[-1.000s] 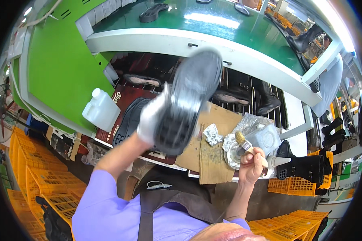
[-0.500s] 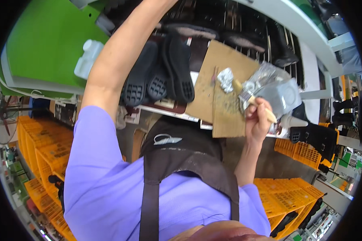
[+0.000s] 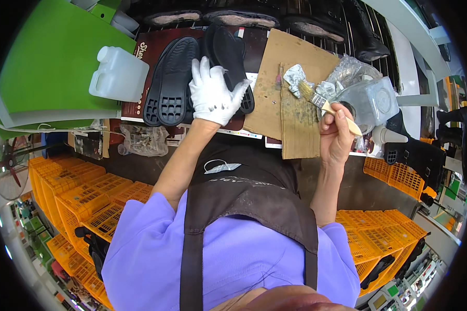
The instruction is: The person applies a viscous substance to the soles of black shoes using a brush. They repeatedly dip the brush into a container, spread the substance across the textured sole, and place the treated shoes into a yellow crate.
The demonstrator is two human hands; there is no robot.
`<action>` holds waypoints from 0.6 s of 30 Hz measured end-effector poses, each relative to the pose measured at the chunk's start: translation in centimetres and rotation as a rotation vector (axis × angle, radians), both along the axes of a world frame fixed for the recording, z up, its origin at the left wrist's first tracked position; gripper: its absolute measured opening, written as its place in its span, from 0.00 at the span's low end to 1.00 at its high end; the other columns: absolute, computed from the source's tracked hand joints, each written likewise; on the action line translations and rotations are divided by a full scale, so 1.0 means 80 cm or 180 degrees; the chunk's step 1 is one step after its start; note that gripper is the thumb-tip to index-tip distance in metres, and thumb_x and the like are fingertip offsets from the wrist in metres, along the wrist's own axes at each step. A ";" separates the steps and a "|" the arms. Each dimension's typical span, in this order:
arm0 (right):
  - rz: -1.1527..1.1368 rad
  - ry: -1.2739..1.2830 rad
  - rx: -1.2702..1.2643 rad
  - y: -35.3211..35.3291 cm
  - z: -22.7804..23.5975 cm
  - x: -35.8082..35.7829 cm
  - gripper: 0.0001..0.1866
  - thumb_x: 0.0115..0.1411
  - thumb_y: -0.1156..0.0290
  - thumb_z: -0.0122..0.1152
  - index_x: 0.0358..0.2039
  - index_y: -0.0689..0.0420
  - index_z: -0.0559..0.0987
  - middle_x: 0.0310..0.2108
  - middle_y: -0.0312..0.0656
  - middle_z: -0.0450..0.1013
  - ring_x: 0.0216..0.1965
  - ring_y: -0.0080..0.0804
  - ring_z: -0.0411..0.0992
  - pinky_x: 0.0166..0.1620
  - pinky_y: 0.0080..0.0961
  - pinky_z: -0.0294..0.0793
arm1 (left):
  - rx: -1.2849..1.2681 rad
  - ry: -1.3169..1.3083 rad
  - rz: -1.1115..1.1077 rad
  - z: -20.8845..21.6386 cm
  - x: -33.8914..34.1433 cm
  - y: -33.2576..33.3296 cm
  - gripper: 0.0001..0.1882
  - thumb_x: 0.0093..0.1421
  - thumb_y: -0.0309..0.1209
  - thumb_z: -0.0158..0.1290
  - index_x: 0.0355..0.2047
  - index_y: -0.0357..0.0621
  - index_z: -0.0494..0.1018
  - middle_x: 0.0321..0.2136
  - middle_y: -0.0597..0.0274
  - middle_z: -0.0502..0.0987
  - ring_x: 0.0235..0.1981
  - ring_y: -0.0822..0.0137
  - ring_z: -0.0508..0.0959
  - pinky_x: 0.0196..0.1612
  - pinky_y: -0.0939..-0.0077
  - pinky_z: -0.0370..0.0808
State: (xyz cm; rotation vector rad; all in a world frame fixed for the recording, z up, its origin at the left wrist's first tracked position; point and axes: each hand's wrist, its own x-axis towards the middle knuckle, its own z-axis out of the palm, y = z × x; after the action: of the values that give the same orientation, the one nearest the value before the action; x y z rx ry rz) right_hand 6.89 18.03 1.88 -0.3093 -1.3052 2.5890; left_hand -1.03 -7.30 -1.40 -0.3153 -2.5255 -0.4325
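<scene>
My left hand (image 3: 213,94), in a white glove, lies with spread fingers over the black shoe soles (image 3: 174,78) and hides part of them. Another dark sole (image 3: 224,49) leans just beyond its fingertips. Bare and closed, my right hand (image 3: 337,132) grips the pale wooden handle of a flat paintbrush (image 3: 325,103). The bristles point up and left, close to a crumpled white rag (image 3: 297,80) on the stained cardboard (image 3: 301,132). Right of the brush stands a clear plastic container (image 3: 373,101), cut open, with crinkled clear plastic (image 3: 354,72) behind it.
A translucent white jug (image 3: 120,75) stands at the left beside a green panel (image 3: 57,62). Dark shoes (image 3: 244,18) fill a rack along the far side. A nozzle bottle (image 3: 389,136) lies at the right. Orange crates (image 3: 83,192) are stacked on both sides below the table.
My left hand has come back from beyond the far edge of view and now rests over the soles. The right hand still holds the brush, its bristles now near the rag.
</scene>
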 end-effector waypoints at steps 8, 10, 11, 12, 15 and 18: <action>-0.0169 -0.0034 -0.0001 0.002 0.004 0.008 0.11 0.59 0.71 0.54 0.38 0.64 0.74 0.23 0.38 0.69 0.23 0.21 0.65 0.26 0.15 0.65 | -0.0287 -0.0690 0.0230 -0.004 0.002 0.001 0.36 0.45 0.53 0.56 0.38 0.29 0.69 0.51 0.26 0.59 0.55 0.33 0.57 0.46 0.48 0.65; -0.0212 -0.0045 0.0008 0.000 0.003 0.009 0.11 0.59 0.71 0.54 0.38 0.65 0.74 0.23 0.38 0.69 0.23 0.21 0.65 0.26 0.15 0.65 | -0.0159 -0.0704 0.0316 -0.009 -0.002 0.007 0.31 0.46 0.51 0.56 0.36 0.30 0.70 0.52 0.26 0.58 0.56 0.33 0.55 0.49 0.46 0.62; -0.0230 -0.0044 0.0041 -0.001 0.004 0.009 0.11 0.59 0.71 0.54 0.38 0.65 0.74 0.22 0.38 0.69 0.23 0.20 0.65 0.26 0.15 0.64 | -0.0147 -0.0622 0.0395 -0.019 -0.006 0.008 0.30 0.47 0.51 0.56 0.35 0.31 0.70 0.52 0.27 0.58 0.56 0.33 0.56 0.49 0.45 0.63; -0.0249 -0.0044 0.0073 -0.002 0.006 0.008 0.11 0.58 0.71 0.54 0.38 0.65 0.74 0.22 0.38 0.69 0.23 0.20 0.65 0.26 0.14 0.64 | -0.0136 -0.0542 0.0472 -0.024 -0.008 0.010 0.29 0.48 0.50 0.56 0.34 0.33 0.71 0.52 0.28 0.58 0.55 0.32 0.56 0.49 0.44 0.63; -0.0345 0.0027 0.0478 0.004 0.008 0.008 0.11 0.58 0.72 0.54 0.38 0.65 0.74 0.22 0.38 0.69 0.22 0.20 0.65 0.25 0.14 0.64 | 0.0414 -0.0485 0.0568 -0.024 -0.013 0.005 0.23 0.51 0.46 0.54 0.28 0.32 0.73 0.51 0.34 0.64 0.55 0.37 0.60 0.56 0.56 0.59; -0.0653 0.0051 0.1179 0.019 0.025 0.012 0.10 0.58 0.72 0.54 0.37 0.66 0.75 0.21 0.36 0.69 0.21 0.18 0.64 0.25 0.13 0.62 | 0.1108 -0.0403 0.0554 -0.025 -0.022 -0.017 0.20 0.54 0.43 0.53 0.28 0.34 0.74 0.47 0.36 0.69 0.51 0.43 0.67 0.53 0.62 0.64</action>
State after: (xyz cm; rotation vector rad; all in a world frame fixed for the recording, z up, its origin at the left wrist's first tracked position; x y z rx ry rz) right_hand 7.88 19.53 3.90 -0.3328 -1.6166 2.1269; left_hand -2.80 -8.68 -3.43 0.0660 -2.5111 -0.8288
